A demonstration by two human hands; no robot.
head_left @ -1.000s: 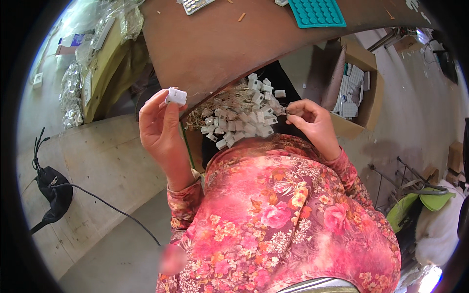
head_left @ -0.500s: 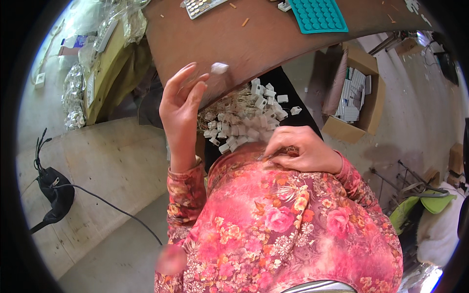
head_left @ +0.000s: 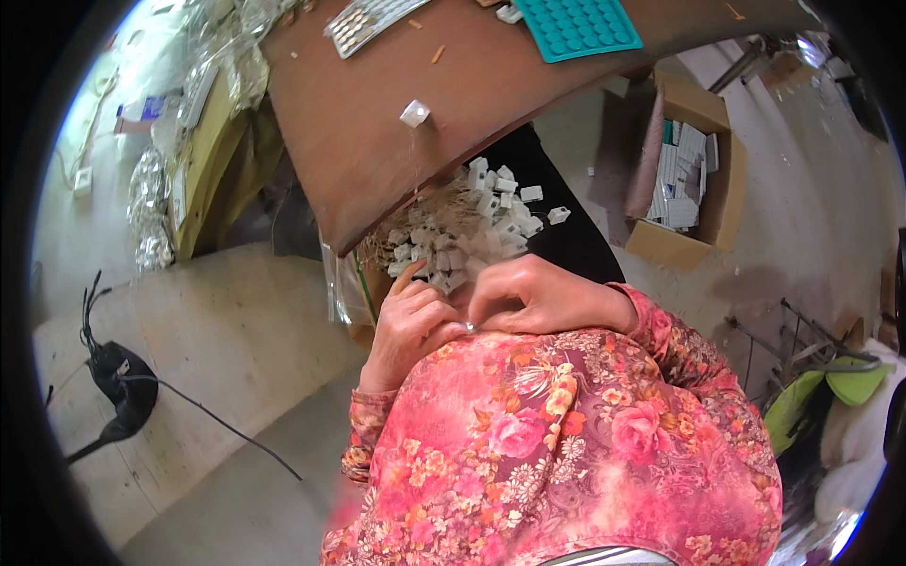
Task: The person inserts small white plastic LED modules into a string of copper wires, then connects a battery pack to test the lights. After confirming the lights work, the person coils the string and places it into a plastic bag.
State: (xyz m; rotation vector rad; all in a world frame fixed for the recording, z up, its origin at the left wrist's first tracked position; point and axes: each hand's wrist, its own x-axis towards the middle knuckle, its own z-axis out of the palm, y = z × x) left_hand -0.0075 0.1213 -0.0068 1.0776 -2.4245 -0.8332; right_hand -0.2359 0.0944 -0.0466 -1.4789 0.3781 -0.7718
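Note:
In front of my body, my left hand is closed, with its index finger raised. My right hand is pinched beside it, the fingertips of both hands nearly meeting. A tiny shiny bit shows between them, too small to name. Just beyond the hands lies a heap of small white plastic housings with thin brownish wires. One white housing sits apart on the brown table, a thin strand trailing from it toward the near edge.
The brown table holds a teal tray with round cups and a pale tray of small round pieces. On the right stands an open cardboard box with white pieces inside. A black cable hangs at left.
My left hand has come down from beside the table edge, fingers apart then, to meet my right hand. The single white housing, blurred near that hand before, now rests on the table.

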